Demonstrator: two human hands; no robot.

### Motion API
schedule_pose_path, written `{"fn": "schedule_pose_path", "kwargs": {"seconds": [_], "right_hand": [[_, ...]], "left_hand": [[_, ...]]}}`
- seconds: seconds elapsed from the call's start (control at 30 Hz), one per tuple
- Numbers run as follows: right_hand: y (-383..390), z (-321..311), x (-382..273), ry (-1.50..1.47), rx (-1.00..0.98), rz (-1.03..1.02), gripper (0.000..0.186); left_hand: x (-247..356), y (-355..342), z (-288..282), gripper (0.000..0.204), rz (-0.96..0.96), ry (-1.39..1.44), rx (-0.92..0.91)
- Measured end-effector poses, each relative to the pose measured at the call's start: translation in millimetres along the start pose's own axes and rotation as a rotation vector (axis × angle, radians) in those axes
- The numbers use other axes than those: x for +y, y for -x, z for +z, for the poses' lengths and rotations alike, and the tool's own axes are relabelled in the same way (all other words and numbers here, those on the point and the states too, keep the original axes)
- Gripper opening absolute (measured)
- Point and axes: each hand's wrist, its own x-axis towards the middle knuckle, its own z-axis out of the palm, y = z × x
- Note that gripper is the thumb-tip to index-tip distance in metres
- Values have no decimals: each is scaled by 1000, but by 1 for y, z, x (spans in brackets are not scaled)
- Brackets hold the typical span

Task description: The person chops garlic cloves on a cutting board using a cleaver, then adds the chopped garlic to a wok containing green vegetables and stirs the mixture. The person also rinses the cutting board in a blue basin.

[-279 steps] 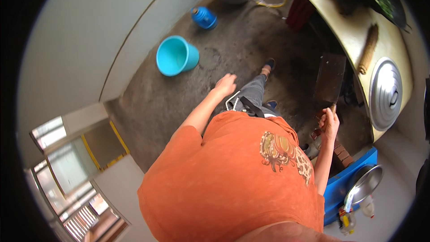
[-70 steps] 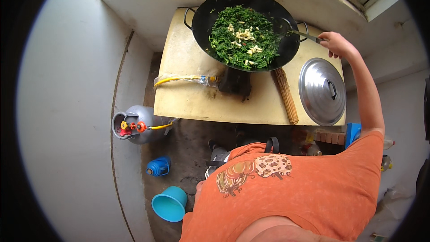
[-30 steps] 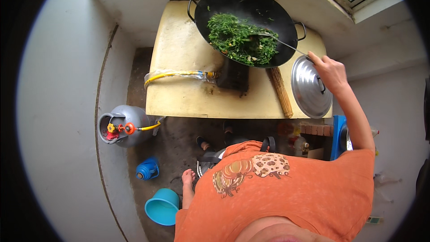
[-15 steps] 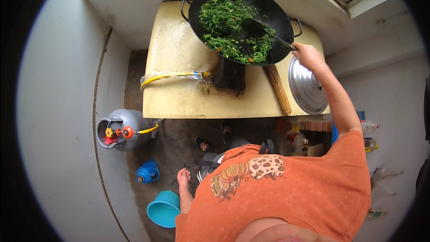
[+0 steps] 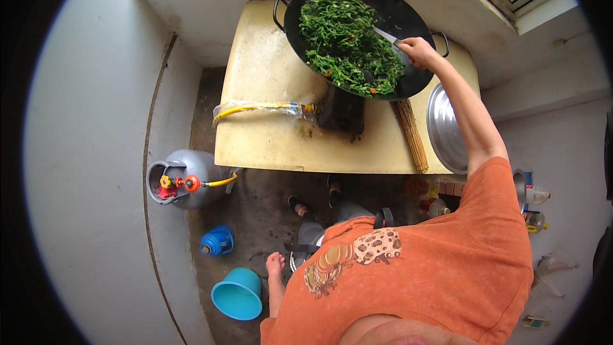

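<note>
My right hand is closed on the handle of a metal spatula, whose far end is among chopped greens with red bits in a large black wok. The wok rests over a dark burner on a pale yellow stovetop. A tied bamboo brush and a round metal lid lie to its right, the lid partly behind my arm. My left hand hangs low beside my body, fingers loosely bent and apart, holding nothing.
A grey gas cylinder stands left of the stovetop, with a yellow hose wrapped in plastic. A blue jug and turquoise bucket are on the floor. Walls enclose both sides; several bottles are at the right.
My right hand has moved further into the wok with the spatula, up and left from half a second ago. The greens have been shifted and now cover the middle gap.
</note>
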Motion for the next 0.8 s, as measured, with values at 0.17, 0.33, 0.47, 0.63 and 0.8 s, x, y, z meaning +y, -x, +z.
{"fn": "schedule_pose_path", "kwargs": {"seconds": [0.17, 0.33, 0.47, 0.63, 0.8], "right_hand": [[108, 6, 4, 953, 378, -455, 43], [147, -49, 36, 844, 428, -410, 36], [60, -102, 51, 271, 157, -4, 34], [-31, -46, 23, -24, -197, 114, 34], [-10, 3, 28, 271, 135, -557, 32]], "left_hand": [[7, -6, 10, 17, 24, 6, -11], [8, -6, 25, 16, 14, 6, -28], [5, -7, 27, 15, 17, -23, -57], [19, 9, 22, 17, 47, -42, 2], [27, 8, 18, 17, 65, -20, -6]]}}
